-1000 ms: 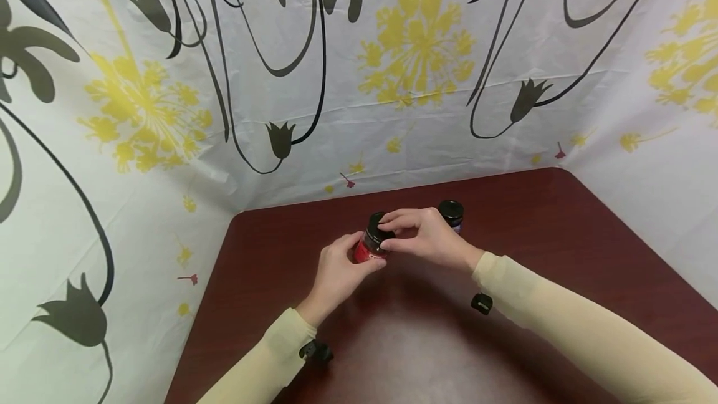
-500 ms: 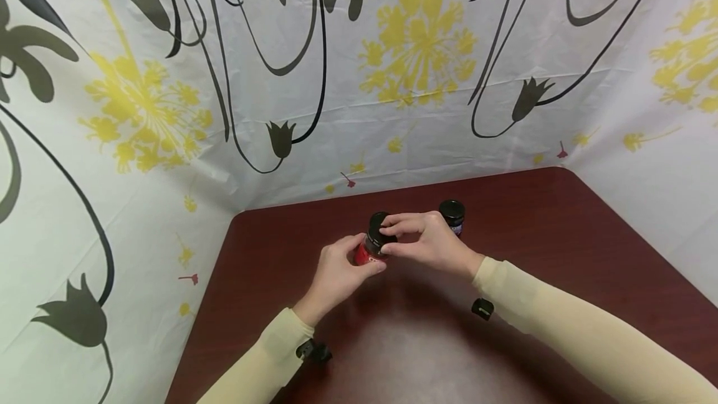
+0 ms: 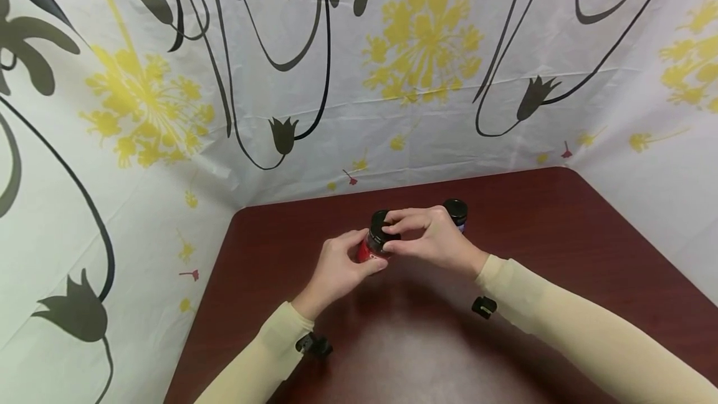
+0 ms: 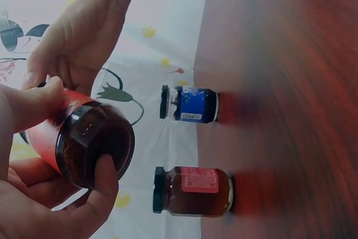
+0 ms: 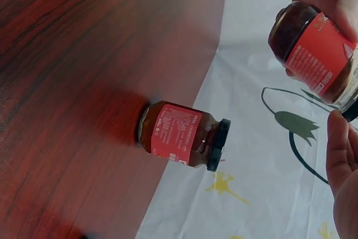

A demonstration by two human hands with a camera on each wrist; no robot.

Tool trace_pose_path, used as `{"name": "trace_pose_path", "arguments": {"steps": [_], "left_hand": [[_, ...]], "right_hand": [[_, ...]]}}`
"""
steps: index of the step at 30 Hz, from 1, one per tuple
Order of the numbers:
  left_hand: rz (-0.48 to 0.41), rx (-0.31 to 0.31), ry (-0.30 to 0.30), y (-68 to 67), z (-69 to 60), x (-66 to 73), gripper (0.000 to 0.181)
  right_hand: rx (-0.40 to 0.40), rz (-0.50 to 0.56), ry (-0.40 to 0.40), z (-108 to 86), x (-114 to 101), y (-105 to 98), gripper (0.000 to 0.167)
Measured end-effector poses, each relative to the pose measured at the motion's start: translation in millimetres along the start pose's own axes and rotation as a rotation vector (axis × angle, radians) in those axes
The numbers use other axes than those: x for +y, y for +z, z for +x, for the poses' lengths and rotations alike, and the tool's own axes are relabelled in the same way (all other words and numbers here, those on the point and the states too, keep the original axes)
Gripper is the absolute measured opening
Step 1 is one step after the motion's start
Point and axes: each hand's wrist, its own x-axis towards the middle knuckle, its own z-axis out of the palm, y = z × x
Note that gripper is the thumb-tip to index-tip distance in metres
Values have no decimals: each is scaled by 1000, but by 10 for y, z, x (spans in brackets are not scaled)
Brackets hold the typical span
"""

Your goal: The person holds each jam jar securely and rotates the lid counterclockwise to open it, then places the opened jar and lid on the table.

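In the head view, the left hand (image 3: 339,268) curls fingers and thumb round a dark-filled glass jar with a red label (image 3: 370,253), raised above the glossy reddish-brown table (image 3: 269,251), while the right hand (image 3: 437,239) pinches its round black lid (image 3: 379,223). The left wrist view shows a small blue-labelled glass jar (image 4: 193,104) and a red-labelled brown glass jar (image 4: 198,191) standing apart on the table. In the right wrist view, the held jar tilts between both hands, away from the upright red-labelled one.
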Motion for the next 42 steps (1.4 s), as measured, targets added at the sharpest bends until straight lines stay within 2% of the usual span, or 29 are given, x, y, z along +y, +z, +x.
{"name": "trace_pose_path", "arguments": {"steps": [6, 11, 16, 24, 27, 32, 37, 42], "left_hand": [[-56, -55, -27, -51, 10, 37, 52], [-111, -101, -44, -82, 30, 57, 52], [-181, -132, -36, -105, 68, 76, 52], [-253, -162, -63, -170, 69, 107, 49], [-231, -122, -71, -160, 47, 113, 52], [-104, 6, -37, -134, 51, 150, 53], [0, 114, 3, -106, 57, 170, 53], [67, 182, 46, -58, 60, 169, 52]], "right_hand": [[8, 7, 13, 13, -44, 15, 29], [10, 10, -49, 7, -73, 7, 30], [21, 6, -106, 15, -94, -21, 30], [24, -1, -142, 62, -105, -16, 29], [41, -15, -151, 84, -156, -21, 31], [50, -8, -106, 133, -326, -73, 33], [39, -31, -40, 136, -181, -62, 34], [27, -33, 16, 144, -117, -40, 33]]}}
